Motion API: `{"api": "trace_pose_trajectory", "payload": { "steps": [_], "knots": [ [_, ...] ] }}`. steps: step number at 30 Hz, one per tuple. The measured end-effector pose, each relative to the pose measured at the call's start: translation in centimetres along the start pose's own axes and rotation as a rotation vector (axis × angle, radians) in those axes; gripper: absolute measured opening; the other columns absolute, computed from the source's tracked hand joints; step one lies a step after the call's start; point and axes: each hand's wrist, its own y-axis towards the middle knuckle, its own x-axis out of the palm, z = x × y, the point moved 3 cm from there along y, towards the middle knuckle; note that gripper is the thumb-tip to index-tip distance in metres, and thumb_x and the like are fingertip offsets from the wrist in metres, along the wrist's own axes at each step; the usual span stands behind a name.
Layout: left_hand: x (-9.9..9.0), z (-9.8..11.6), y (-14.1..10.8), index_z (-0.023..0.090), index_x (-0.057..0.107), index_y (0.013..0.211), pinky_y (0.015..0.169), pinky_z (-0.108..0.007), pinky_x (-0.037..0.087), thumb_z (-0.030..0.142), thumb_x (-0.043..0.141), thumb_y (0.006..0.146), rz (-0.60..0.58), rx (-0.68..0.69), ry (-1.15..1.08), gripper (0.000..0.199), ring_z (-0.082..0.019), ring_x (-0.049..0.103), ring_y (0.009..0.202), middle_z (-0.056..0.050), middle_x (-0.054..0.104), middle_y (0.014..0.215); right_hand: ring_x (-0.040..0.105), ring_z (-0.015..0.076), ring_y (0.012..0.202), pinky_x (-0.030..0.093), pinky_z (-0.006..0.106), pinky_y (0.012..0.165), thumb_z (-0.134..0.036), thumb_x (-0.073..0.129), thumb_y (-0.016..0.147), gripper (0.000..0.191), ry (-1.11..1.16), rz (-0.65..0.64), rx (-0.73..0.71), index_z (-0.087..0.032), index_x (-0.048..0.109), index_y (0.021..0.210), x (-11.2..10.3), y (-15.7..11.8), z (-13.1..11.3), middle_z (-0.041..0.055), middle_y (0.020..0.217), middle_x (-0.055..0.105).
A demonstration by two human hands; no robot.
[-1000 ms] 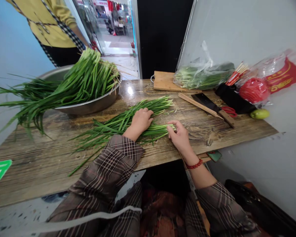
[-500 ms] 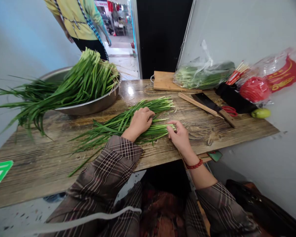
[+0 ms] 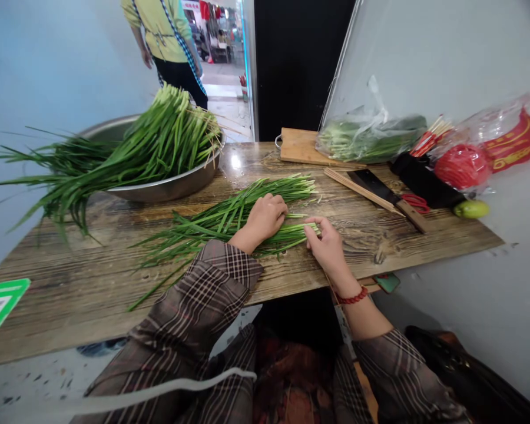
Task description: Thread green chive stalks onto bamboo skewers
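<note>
Across a wooden table (image 3: 83, 294) lie greens (image 3: 229, 213); the left hand (image 3: 267, 217) covers some, its grip hidden, while the right hand (image 3: 329, 244) pinches pale ends (image 3: 311, 226).

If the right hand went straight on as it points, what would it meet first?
The right hand would first meet the greens it seems to touch. The left hand seems just left of that line, though depth is unclear.
</note>
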Motion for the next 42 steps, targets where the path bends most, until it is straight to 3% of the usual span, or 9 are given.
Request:
{"api": "trace_pose_trajectory", "payload": {
  "steps": [6, 10, 14, 18, 21, 30, 35, 38, 42],
  "knots": [
    [0.4, 0.3, -0.1, 0.019, 0.069, 0.088, 0.073, -0.036, 0.037, 0.026, 0.058, 0.084, -0.049, -0.003, 0.027, 0.014, -0.025, 0.052, 0.09, -0.008, 0.063, 0.094, 0.051, 0.0109, 0.044, 0.038, 0.022, 0.047, -0.037, 0.056, 0.083, 0.029, -0.009, 0.002, -0.01, -0.019, 0.06, 0.105, 0.1, 0.0, 0.1, -0.0068, 0.051, 0.051],
    [0.1, 0.2, -0.1, 0.019, 0.068, 0.082, 0.074, -0.036, 0.038, 0.02, 0.056, 0.082, 0.022, -0.027, -0.026, 0.012, -0.024, 0.053, 0.09, -0.008, 0.064, 0.091, 0.049, 0.0104, 0.043, 0.037, 0.022, 0.046, -0.038, 0.056, 0.083, 0.03, -0.016, 0.011, -0.015, -0.018, 0.061, 0.105, 0.0, -0.1, -0.2, -0.0067, 0.05, 0.051],
    [-0.6, 0.0, 0.0, 0.017, 0.065, 0.08, 0.08, -0.035, 0.042, 0.016, 0.059, 0.076, 0.141, -0.091, -0.206, 0.008, -0.021, 0.055, 0.087, -0.006, 0.066, 0.09, 0.046, 0.0097, 0.041, 0.036, 0.021, 0.044, -0.04, 0.055, 0.083, 0.035, 0.011, 0.01, -0.003, -0.017, 0.061, 0.109, -0.1, -0.2, -0.4, -0.007, 0.049, 0.05],
    [-0.3, 0.1, 0.1, 0.016, 0.067, 0.085, 0.073, -0.029, 0.047, 0.015, 0.058, 0.075, 0.129, -0.14, -0.458, 0.013, -0.016, 0.059, 0.074, -0.002, 0.068, 0.079, 0.045, 0.0092, 0.04, 0.035, 0.021, 0.043, -0.04, 0.055, 0.084, 0.036, 0.026, -0.004, 0.0, -0.016, 0.062, 0.11, -0.1, -0.3, -0.6, -0.0068, 0.049, 0.05],
    [0.0, 0.5, 0.0, 0.017, 0.07, 0.091, 0.077, -0.027, 0.049, 0.015, 0.058, 0.076, 0.136, -0.123, -0.563, 0.019, -0.016, 0.064, 0.081, -0.003, 0.072, 0.088, 0.046, 0.0093, 0.041, 0.035, 0.02, 0.043, -0.04, 0.056, 0.083, 0.033, 0.037, -0.001, -0.008, -0.016, 0.063, 0.106, -0.2, -0.2, -0.6, -0.0066, 0.049, 0.05],
    [-0.3, 1.0, -0.4, 0.02, 0.073, 0.095, 0.084, -0.029, 0.05, 0.021, 0.055, 0.083, 0.161, -0.114, -0.574, 0.022, -0.018, 0.067, 0.092, -0.004, 0.074, 0.096, 0.048, 0.0101, 0.042, 0.036, 0.021, 0.043, -0.04, 0.056, 0.083, 0.03, 0.076, 0.002, 0.0, -0.017, 0.063, 0.101, -0.2, -0.1, -0.7, -0.0062, 0.05, 0.051],
    [-0.7, 1.2, -0.4, 0.018, 0.071, 0.085, 0.088, -0.03, 0.048, 0.017, 0.055, 0.081, 0.215, -0.044, -0.553, 0.016, -0.017, 0.064, 0.094, -0.005, 0.072, 0.096, 0.05, 0.0103, 0.043, 0.037, 0.021, 0.045, -0.038, 0.056, 0.082, 0.028, 0.056, 0.008, -0.01, -0.017, 0.063, 0.1, -0.2, -0.1, -0.8, -0.0058, 0.05, 0.052],
    [-1.0, 1.3, -0.4, 0.018, 0.07, 0.082, 0.091, -0.033, 0.045, 0.016, 0.058, 0.079, 0.215, -0.073, -0.485, 0.012, -0.018, 0.062, 0.096, -0.003, 0.071, 0.096, 0.05, 0.0101, 0.042, 0.037, 0.021, 0.045, -0.038, 0.056, 0.083, 0.029, 0.061, 0.005, -0.006, -0.017, 0.063, 0.1, -0.2, -0.2, -0.7, -0.006, 0.05, 0.052],
    [-1.0, 1.6, -0.3, 0.017, 0.069, 0.081, 0.08, -0.03, 0.048, 0.015, 0.058, 0.077, 0.175, -0.103, -0.515, 0.012, -0.017, 0.062, 0.082, -0.003, 0.07, 0.084, 0.05, 0.0101, 0.043, 0.038, 0.021, 0.045, -0.038, 0.056, 0.083, 0.029, 0.057, 0.009, -0.024, -0.017, 0.063, 0.102, -0.2, -0.2, -0.5, -0.006, 0.051, 0.052]
  ]
}}
